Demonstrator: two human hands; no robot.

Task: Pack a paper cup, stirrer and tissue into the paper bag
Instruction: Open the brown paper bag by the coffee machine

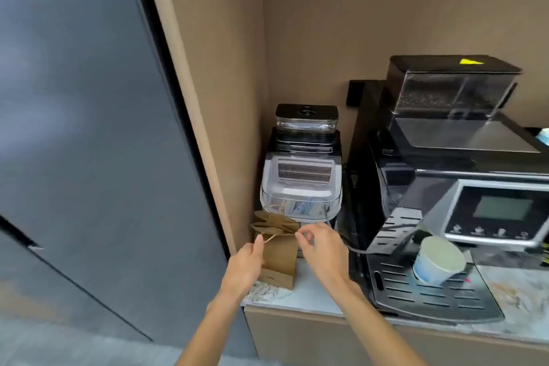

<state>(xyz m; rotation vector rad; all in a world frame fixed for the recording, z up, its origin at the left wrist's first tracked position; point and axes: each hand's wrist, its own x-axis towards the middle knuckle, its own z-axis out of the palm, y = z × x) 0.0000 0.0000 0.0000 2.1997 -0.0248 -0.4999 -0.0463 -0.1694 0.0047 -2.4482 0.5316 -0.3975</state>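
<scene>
A small brown kraft paper bag (279, 255) stands upright at the near left corner of the pale marble-patterned counter (312, 291), hard against the beige cabinet side wall (214, 98), and serves here as the landmark. Its top is folded and crumpled partly shut, with thin twine handles (271, 237) trailing from the mouth. The left hand (245, 264) reaches in from below and to the left of the bag, thumb and fingertips narrowed into a pinch on one twine handle at the bag's left top edge. The right hand (322, 249) comes in from the bag's right, its thumb and forefinger closed in a small pinch on the twine at the bag's right top corner (the strand itself is very thin and partly blurred). Directly behind the bag sits a clear plastic appliance with a white and black top (301, 184), and on top of that rests a clear lidded container with a black lid (307, 117). To the right of the bag stands a large black coffee machine with a grey display panel (451, 202); a white and pale blue paper cup (439, 261) rests tilted on its slotted drip tray (430, 294), well apart from the bag. Left of the bag, beyond the cabinet wall, a tall dark grey panel (89, 128) fills the view.
</scene>
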